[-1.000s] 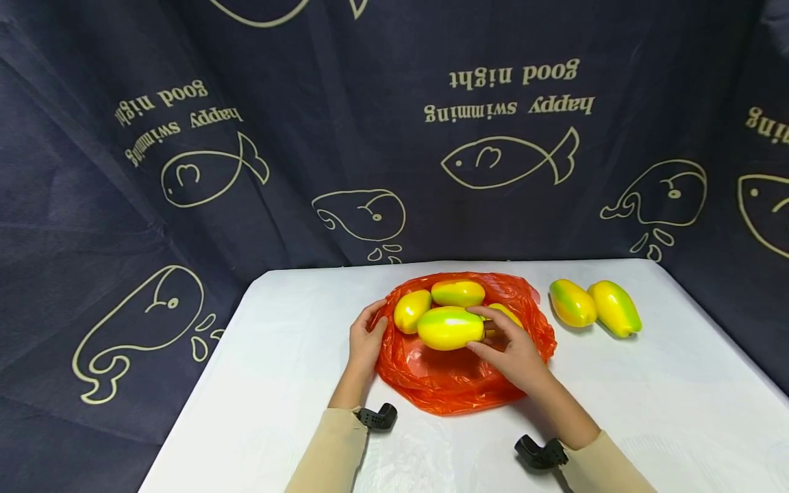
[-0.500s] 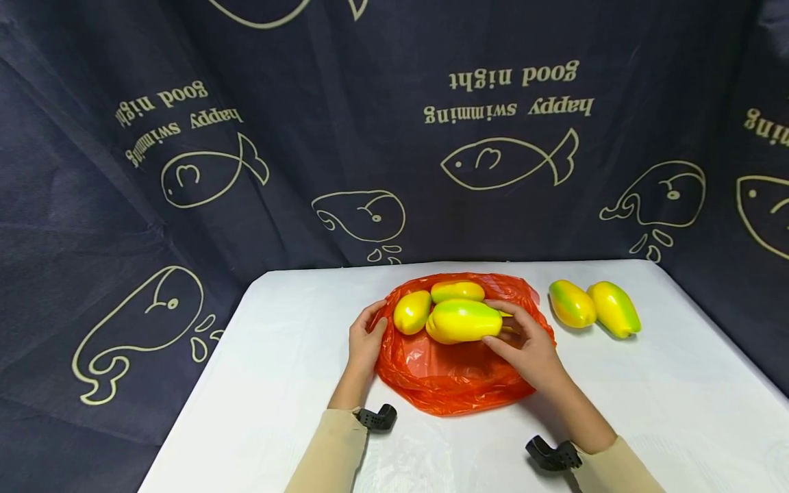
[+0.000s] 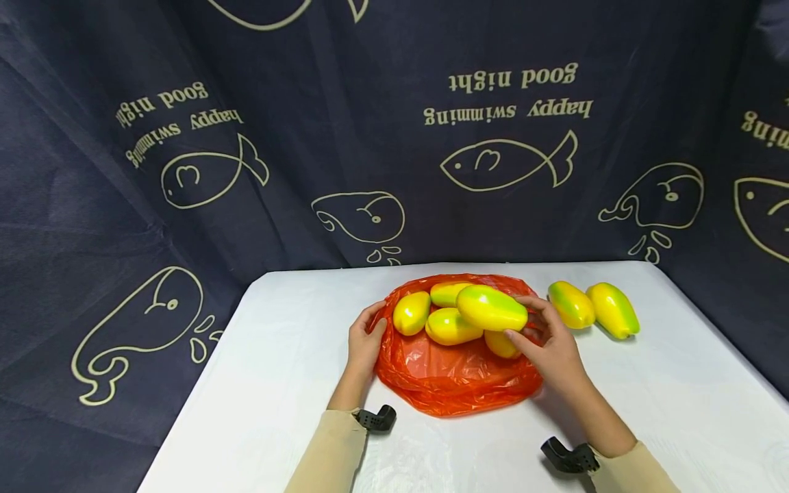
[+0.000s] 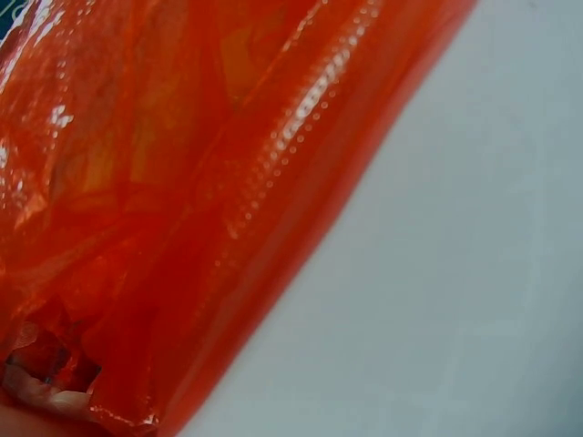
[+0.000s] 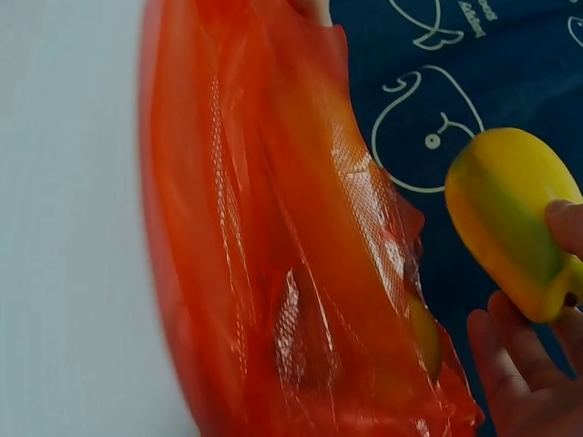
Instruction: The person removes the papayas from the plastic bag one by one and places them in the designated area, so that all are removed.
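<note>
My right hand (image 3: 557, 346) grips a yellow-green papaya (image 3: 491, 308) by one end, thumb below and fingers behind. It holds the fruit over the right part of an open red plastic bag (image 3: 444, 394). In the right wrist view the papaya (image 5: 510, 218) shows above the bag's edge, its narrow end between thumb and fingers. On the left my left hand (image 3: 366, 340) pinches the bag's rim. Several yellow papayas lie inside the bag, one at the left (image 3: 411, 313), one in the middle (image 3: 452, 326) and another partly hidden under the held one.
Two more papayas, one yellow-green (image 3: 572, 305) and one beside it (image 3: 613, 310), lie on the white table (image 3: 277, 383) right of the bag. A dark curtain (image 3: 370, 137) with fish drawings hangs behind the table.
My right hand has carried the papaya to the right and slightly up, uncovering the papaya in the middle of the bag. My left hand has stayed at the rim.
</note>
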A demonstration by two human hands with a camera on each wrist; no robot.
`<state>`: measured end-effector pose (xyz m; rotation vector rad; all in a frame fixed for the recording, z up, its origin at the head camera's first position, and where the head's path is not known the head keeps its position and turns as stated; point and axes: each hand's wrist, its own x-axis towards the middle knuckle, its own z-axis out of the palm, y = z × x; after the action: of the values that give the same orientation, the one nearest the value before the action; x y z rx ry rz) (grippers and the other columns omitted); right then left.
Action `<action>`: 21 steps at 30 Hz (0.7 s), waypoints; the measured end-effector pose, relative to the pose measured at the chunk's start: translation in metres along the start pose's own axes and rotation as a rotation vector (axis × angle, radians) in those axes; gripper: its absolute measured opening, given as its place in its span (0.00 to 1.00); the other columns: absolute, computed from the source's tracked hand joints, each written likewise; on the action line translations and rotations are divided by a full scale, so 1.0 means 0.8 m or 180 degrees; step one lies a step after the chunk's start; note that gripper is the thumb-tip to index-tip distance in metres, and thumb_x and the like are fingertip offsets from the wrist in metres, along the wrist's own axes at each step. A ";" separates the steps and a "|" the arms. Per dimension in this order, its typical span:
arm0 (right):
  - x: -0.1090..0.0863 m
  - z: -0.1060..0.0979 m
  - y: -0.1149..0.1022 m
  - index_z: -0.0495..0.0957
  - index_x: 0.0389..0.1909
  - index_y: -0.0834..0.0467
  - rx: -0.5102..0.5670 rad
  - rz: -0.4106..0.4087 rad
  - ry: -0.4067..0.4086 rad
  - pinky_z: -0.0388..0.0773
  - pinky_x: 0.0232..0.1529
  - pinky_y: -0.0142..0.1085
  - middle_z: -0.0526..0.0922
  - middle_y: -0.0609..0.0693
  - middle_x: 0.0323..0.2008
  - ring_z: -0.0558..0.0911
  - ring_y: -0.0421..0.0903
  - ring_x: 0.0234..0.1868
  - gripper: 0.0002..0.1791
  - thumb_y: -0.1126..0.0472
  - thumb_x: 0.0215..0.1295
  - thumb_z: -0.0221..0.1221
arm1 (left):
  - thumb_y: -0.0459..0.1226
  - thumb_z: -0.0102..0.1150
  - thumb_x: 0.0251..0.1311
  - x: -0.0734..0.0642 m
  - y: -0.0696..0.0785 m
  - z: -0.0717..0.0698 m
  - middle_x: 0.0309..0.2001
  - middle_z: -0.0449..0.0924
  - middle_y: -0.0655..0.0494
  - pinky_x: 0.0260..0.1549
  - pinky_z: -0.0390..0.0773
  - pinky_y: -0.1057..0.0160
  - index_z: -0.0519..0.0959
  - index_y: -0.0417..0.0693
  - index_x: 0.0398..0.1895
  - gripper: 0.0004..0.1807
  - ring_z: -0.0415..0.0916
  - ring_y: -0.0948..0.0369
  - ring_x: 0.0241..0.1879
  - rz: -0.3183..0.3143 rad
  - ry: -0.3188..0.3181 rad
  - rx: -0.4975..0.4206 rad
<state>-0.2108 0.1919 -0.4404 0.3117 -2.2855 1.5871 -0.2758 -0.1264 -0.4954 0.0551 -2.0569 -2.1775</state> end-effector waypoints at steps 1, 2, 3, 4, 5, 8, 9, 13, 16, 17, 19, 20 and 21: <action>0.000 -0.002 0.000 0.65 0.68 0.55 -0.0006 0.0022 0.0025 0.76 0.52 0.16 0.73 0.38 0.58 0.76 0.30 0.52 0.34 0.65 0.63 0.67 | 0.31 0.52 0.70 0.000 0.000 0.000 0.66 0.75 0.52 0.62 0.78 0.58 0.77 0.52 0.63 0.20 0.72 0.54 0.66 0.0002 0.0000 -0.0001; -0.001 -0.004 0.000 0.65 0.69 0.55 -0.0029 0.0048 0.0054 0.76 0.52 0.16 0.73 0.37 0.58 0.76 0.29 0.53 0.34 0.64 0.63 0.66 | 0.31 0.52 0.70 0.000 0.000 0.000 0.66 0.75 0.52 0.62 0.78 0.58 0.77 0.52 0.63 0.20 0.72 0.54 0.66 0.0004 -0.0001 0.0007; -0.001 -0.005 0.000 0.65 0.69 0.55 -0.0033 0.0065 0.0077 0.76 0.53 0.16 0.73 0.37 0.58 0.76 0.28 0.54 0.34 0.64 0.63 0.66 | 0.31 0.52 0.70 0.000 0.000 0.000 0.66 0.75 0.52 0.63 0.78 0.58 0.77 0.52 0.63 0.20 0.72 0.54 0.66 -0.0003 -0.0003 -0.0003; -0.001 -0.007 0.000 0.65 0.69 0.55 -0.0025 0.0077 0.0097 0.76 0.53 0.16 0.73 0.38 0.58 0.76 0.28 0.54 0.34 0.64 0.63 0.66 | 0.31 0.52 0.70 0.000 0.000 0.000 0.66 0.75 0.52 0.62 0.78 0.58 0.77 0.52 0.63 0.20 0.72 0.54 0.66 -0.0014 0.0003 0.0006; -0.001 -0.008 0.000 0.65 0.69 0.55 -0.0026 0.0085 0.0116 0.76 0.53 0.16 0.73 0.39 0.59 0.75 0.28 0.54 0.34 0.64 0.63 0.66 | 0.32 0.52 0.70 0.000 0.000 0.001 0.66 0.75 0.53 0.62 0.78 0.58 0.77 0.53 0.63 0.20 0.72 0.54 0.66 -0.0026 0.0009 0.0016; -0.001 -0.012 0.000 0.64 0.69 0.54 -0.0026 0.0090 0.0181 0.76 0.52 0.15 0.72 0.38 0.59 0.76 0.29 0.54 0.35 0.64 0.63 0.66 | 0.32 0.52 0.70 -0.001 0.000 0.001 0.66 0.75 0.54 0.62 0.78 0.58 0.77 0.54 0.63 0.20 0.72 0.54 0.66 -0.0055 0.0019 0.0041; -0.001 -0.013 0.000 0.64 0.69 0.55 -0.0010 0.0080 0.0202 0.76 0.52 0.15 0.72 0.38 0.59 0.76 0.29 0.54 0.35 0.65 0.63 0.66 | 0.32 0.52 0.70 -0.001 0.000 0.001 0.66 0.75 0.54 0.62 0.78 0.58 0.77 0.54 0.63 0.20 0.72 0.54 0.66 -0.0062 0.0023 0.0042; -0.002 -0.020 0.002 0.66 0.70 0.55 -0.0019 -0.0016 0.0293 0.76 0.50 0.15 0.73 0.34 0.58 0.76 0.30 0.52 0.35 0.67 0.62 0.66 | 0.32 0.52 0.70 -0.001 -0.001 0.002 0.66 0.76 0.52 0.61 0.79 0.58 0.78 0.52 0.62 0.20 0.72 0.53 0.65 -0.0031 0.0034 0.0066; -0.001 -0.025 0.002 0.68 0.70 0.54 -0.0065 -0.0085 0.0372 0.76 0.49 0.15 0.74 0.30 0.57 0.77 0.29 0.50 0.34 0.68 0.63 0.65 | 0.32 0.52 0.70 0.000 -0.001 0.002 0.65 0.76 0.53 0.62 0.78 0.59 0.78 0.52 0.62 0.19 0.72 0.54 0.65 -0.0027 0.0032 0.0074; -0.001 -0.027 0.002 0.69 0.70 0.54 -0.0079 -0.0098 0.0400 0.76 0.48 0.15 0.74 0.29 0.57 0.77 0.29 0.49 0.34 0.69 0.63 0.65 | 0.32 0.53 0.69 0.000 -0.001 0.002 0.65 0.76 0.53 0.62 0.78 0.59 0.78 0.53 0.62 0.19 0.72 0.55 0.65 -0.0036 0.0032 0.0065; 0.000 -0.030 0.001 0.69 0.70 0.54 -0.0116 -0.0107 0.0460 0.76 0.49 0.14 0.73 0.29 0.57 0.77 0.29 0.48 0.33 0.69 0.63 0.65 | 0.32 0.53 0.69 0.000 -0.001 0.002 0.65 0.76 0.54 0.62 0.78 0.58 0.78 0.54 0.62 0.20 0.72 0.55 0.65 -0.0042 0.0030 0.0048; 0.000 -0.031 0.001 0.69 0.70 0.54 -0.0112 -0.0093 0.0487 0.76 0.49 0.14 0.73 0.29 0.57 0.78 0.29 0.48 0.33 0.69 0.63 0.64 | 0.32 0.52 0.70 0.000 -0.001 0.002 0.65 0.76 0.54 0.62 0.78 0.58 0.78 0.54 0.62 0.20 0.72 0.55 0.65 -0.0034 0.0026 0.0038; 0.000 -0.033 0.001 0.69 0.70 0.54 -0.0098 -0.0083 0.0518 0.76 0.49 0.14 0.72 0.30 0.57 0.78 0.29 0.48 0.33 0.69 0.63 0.64 | 0.32 0.52 0.70 0.001 -0.001 0.002 0.66 0.76 0.53 0.62 0.78 0.58 0.78 0.53 0.62 0.20 0.72 0.54 0.65 -0.0027 0.0021 0.0034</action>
<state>-0.2074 0.2167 -0.4326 0.1963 -2.1713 1.5051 -0.2765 -0.1251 -0.4963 0.0723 -2.0687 -2.1684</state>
